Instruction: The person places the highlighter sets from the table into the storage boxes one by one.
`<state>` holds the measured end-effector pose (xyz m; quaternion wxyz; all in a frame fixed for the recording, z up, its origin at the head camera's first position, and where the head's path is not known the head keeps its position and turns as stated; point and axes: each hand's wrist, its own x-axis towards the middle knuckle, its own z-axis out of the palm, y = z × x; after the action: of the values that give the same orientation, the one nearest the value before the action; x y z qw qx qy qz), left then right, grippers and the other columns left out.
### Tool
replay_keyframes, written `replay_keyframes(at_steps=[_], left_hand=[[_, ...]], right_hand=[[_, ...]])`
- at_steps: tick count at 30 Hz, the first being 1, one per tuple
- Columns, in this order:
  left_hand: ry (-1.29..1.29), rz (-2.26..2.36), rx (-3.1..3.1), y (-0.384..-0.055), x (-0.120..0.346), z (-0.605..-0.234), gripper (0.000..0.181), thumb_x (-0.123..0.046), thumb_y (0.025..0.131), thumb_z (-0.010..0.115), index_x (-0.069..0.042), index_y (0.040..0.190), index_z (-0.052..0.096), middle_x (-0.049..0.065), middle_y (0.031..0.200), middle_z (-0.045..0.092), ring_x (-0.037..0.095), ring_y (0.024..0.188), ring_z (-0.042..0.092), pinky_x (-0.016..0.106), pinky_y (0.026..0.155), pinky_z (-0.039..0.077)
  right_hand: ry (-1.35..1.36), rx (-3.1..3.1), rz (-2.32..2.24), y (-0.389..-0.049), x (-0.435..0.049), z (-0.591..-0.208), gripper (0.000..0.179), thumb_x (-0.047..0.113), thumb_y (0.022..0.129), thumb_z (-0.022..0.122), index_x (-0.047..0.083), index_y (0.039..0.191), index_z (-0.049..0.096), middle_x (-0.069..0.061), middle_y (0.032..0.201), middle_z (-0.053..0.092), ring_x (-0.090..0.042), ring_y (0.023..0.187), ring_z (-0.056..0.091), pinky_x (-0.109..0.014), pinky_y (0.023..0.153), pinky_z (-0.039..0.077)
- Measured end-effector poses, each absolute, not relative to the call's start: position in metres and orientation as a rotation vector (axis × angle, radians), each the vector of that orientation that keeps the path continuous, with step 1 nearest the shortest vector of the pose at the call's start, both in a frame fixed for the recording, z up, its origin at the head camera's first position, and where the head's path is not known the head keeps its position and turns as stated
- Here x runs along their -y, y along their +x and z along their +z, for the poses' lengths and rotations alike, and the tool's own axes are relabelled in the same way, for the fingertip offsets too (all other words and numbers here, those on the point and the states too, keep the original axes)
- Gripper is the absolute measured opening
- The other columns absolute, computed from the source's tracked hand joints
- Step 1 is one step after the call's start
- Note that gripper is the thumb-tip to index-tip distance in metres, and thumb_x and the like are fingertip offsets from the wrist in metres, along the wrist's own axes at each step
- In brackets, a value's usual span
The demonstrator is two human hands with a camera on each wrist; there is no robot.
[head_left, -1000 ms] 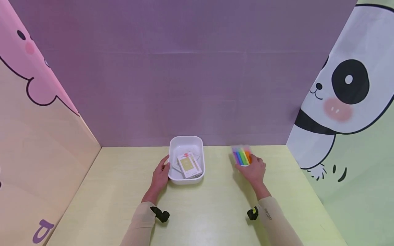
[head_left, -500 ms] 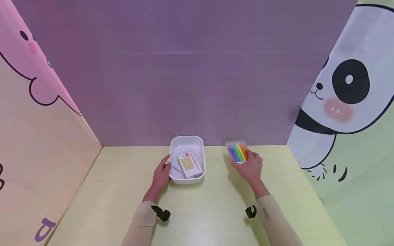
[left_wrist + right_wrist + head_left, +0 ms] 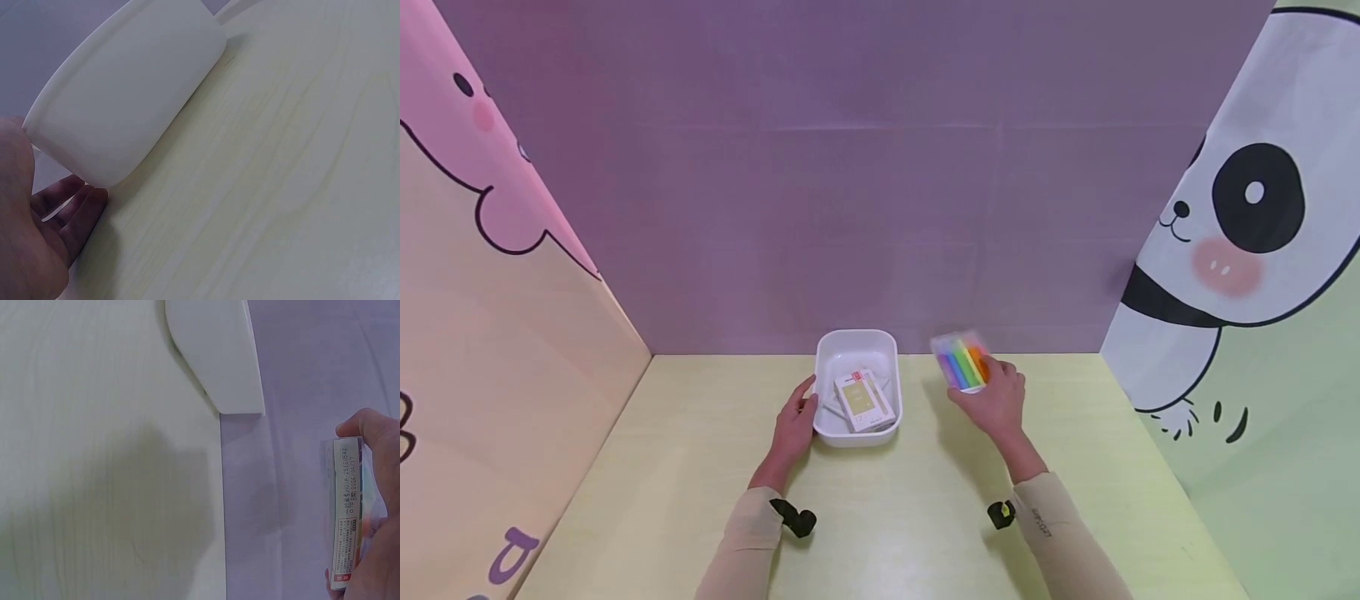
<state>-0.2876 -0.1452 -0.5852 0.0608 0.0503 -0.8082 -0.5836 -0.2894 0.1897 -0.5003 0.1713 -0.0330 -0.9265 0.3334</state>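
Note:
My right hand (image 3: 998,402) grips a flat clear pack of rainbow-coloured sticks (image 3: 961,365), thumb on one edge and fingers on the other. The pack is raised above the table, to the right of a white plastic bin (image 3: 859,439). In the right wrist view, the pack's printed white edge (image 3: 347,512) faces the camera. My left hand (image 3: 795,423) holds the bin's left side, thumb at the rim; in the left wrist view its fingertips (image 3: 94,197) reach the lower edge. Inside the bin, a white box with a gold panel (image 3: 861,402) lies over other white items, partly hidden.
The bin stands on a pale wood-grain table (image 3: 880,533) near its back edge. Behind rises a purple wall (image 3: 880,183). Side panels with a pink cartoon figure (image 3: 512,200) and a panda (image 3: 1240,217) flank the table. Each wrist wears a black camera.
My right hand has lifted the pack of coloured sticks and carried it leftward, nearer the bin. The left hand and the bin have stayed in place.

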Motion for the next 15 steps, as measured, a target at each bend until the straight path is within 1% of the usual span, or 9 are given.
replay_keyframes(at_steps=[9, 15], left_hand=[[0.158, -1.765, 2.436, -0.287, 0.145, -0.584, 0.044, -0.028, 0.103, 0.047, -0.022, 0.147, 0.045, 0.018, 0.112, 0.063, 0.03, 0.098, 0.059, 0.041, 0.086, 0.044], [0.148, -1.755, 2.442, -0.288, 0.146, -0.584, 0.044, -0.028, 0.104, 0.046, -0.023, 0.147, 0.044, 0.017, 0.11, 0.064, 0.029, 0.095, 0.059, 0.039, 0.084, 0.044]], right_hand=[[-0.067, 2.629, 0.946, -0.291, -0.17, -0.493, 0.076, 0.043, 0.069, 0.076, 0.008, 0.134, 0.054, -0.019, 0.123, 0.051, -0.037, 0.109, 0.041, -0.049, 0.085, 0.039], [-0.043, 2.615, 0.925, -0.294, -0.158, -0.491, 0.077, 0.044, 0.067, 0.076, 0.008, 0.132, 0.056, -0.018, 0.122, 0.052, -0.035, 0.104, 0.042, -0.047, 0.083, 0.04]])
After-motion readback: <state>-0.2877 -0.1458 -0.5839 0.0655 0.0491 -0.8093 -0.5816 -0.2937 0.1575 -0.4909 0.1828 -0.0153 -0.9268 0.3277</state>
